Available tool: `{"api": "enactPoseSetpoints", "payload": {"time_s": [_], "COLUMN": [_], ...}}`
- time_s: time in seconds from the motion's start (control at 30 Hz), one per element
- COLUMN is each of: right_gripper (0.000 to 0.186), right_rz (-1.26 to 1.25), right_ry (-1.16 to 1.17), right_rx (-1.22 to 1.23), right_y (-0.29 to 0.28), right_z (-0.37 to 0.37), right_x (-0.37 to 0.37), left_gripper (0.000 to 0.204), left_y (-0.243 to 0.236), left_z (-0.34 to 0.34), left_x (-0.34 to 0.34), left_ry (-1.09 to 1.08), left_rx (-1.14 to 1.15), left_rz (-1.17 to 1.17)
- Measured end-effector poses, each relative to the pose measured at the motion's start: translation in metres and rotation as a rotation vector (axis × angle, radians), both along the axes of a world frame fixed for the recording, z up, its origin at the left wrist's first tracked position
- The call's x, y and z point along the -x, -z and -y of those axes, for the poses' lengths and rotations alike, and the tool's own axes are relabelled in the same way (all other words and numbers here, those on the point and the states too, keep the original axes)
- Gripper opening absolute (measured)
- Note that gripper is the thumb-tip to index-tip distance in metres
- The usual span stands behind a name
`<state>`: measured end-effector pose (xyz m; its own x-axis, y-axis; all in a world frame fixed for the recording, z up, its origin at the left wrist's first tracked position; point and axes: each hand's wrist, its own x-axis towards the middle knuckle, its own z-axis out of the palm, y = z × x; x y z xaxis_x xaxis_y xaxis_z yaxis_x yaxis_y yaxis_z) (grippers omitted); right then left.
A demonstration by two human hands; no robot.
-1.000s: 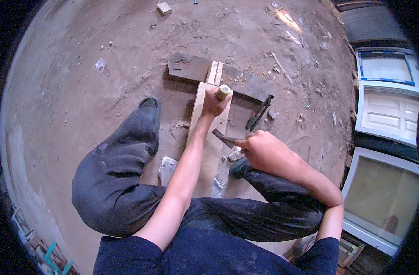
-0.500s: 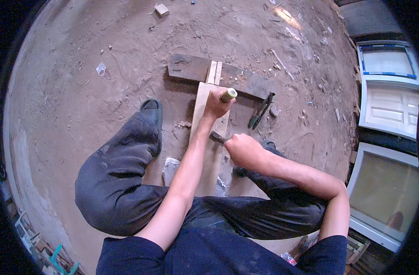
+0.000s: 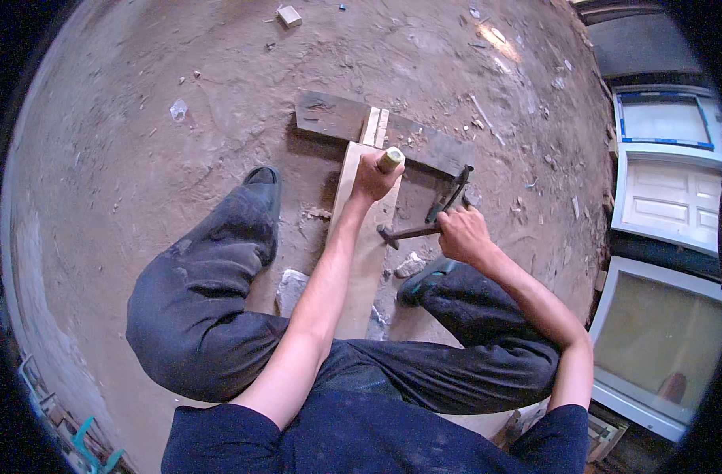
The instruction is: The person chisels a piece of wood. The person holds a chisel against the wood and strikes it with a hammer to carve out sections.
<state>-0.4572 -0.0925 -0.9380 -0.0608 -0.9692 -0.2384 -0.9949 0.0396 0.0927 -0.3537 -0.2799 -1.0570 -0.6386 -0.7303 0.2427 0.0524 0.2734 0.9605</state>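
My left hand [image 3: 370, 178] is closed round the pale greenish handle [image 3: 391, 159] of an upright tool on a light wooden plank [image 3: 363, 268]; the tool's lower end is hidden. My right hand [image 3: 463, 233] grips a dark hammer [image 3: 412, 232], its head over the plank's right side, below my left hand. The plank's far end meets a dark, weathered board [image 3: 329, 110] lying crosswise, with short light strips [image 3: 374, 120] on it. A dark pincer-like tool with green on it [image 3: 459, 180] rests against the board's right end, just beyond my right hand.
I sit on a dusty floor [image 3: 139, 142] strewn with chips, a small block [image 3: 289, 16] and stones [image 3: 410, 265]. My bent legs [image 3: 195, 316] flank the plank. White framed panels [image 3: 669, 201] stand along the right side. A teal object [image 3: 88, 442] is at lower left.
My right hand has moved right and up from half a second ago, so more of the hammer's head and handle shows. My left hand has stayed nearly in place.
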Motion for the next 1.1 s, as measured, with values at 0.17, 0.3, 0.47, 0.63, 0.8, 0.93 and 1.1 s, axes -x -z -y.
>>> {"api": "enactPoseSetpoints", "payload": {"time_s": [0.17, 0.3, 0.47, 0.63, 0.8, 0.93, 1.1], "right_gripper": [0.027, 0.032, 0.030, 0.025, 0.024, 0.024, 0.024], "right_rz": [0.085, 0.207, 0.737, 0.878, 0.934, 0.892, 0.977], "right_ry": [0.269, 0.353, 0.620, 0.690, 0.691, 0.712, 0.672], "right_rx": [-0.195, -0.013, 0.156, 0.199, 0.247, 0.201, 0.309], "right_y": [-0.026, -0.049, -0.055, -0.057, -0.056, -0.060, -0.052], "right_z": [-0.014, -0.011, -0.003, -0.003, 0.001, 0.005, 0.000], "right_x": [0.029, 0.035, 0.039, 0.047, 0.041, 0.034, 0.036], "left_gripper": [0.022, 0.025, 0.031, 0.033, 0.030, 0.028, 0.018], "left_y": [0.002, 0.014, 0.018, -0.011, -0.008, 0.003, 0.021], "left_z": [-0.002, 0.008, 0.015, 0.008, 0.008, -0.001, -0.031], "left_x": [0.004, 0.004, 0.003, 0.012, 0.020, 0.025, 0.025], "left_ry": [0.006, 0.027, -0.067, -0.088, -0.134, -0.232, -0.195], "left_rx": [-0.012, -0.128, -0.271, -0.488, -0.231, -0.105, 0.355], "left_rz": [-0.030, -0.030, 0.030, -0.162, -0.048, -0.048, -0.039]}}
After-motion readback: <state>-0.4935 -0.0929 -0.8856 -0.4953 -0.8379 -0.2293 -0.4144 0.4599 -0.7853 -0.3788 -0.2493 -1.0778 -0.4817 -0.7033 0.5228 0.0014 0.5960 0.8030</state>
